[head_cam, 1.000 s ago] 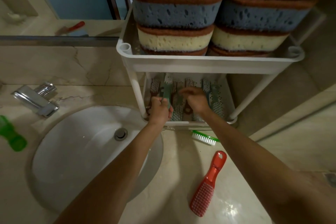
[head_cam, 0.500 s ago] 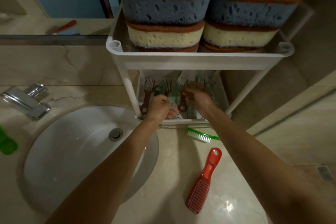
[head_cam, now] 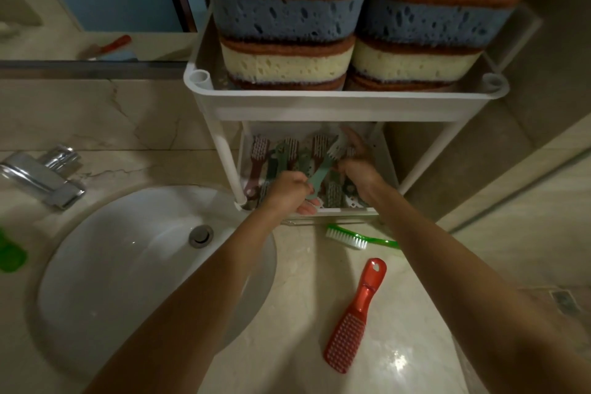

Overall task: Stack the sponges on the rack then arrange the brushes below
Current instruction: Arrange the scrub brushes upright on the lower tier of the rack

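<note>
Arranging: my left hand (head_cam: 289, 192) grips the teal brush (head_cam: 320, 171).
My right hand (head_cam: 359, 169): grip unclear.
Care: I'd lay it parallel, inside the shelf (head_cam: 351, 210) front edge.

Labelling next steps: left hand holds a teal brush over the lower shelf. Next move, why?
Probably lay the teal plastic brush flat among the others in the white plastic lower tray and let go: the left hand grips its handle, tilted above them.

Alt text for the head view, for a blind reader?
The left hand grips a teal brush over the lower shelf of brushes in the white rack, where the right hand also reaches. Sponges stand stacked on the top shelf; a red brush and a green brush lie on the counter.
</note>
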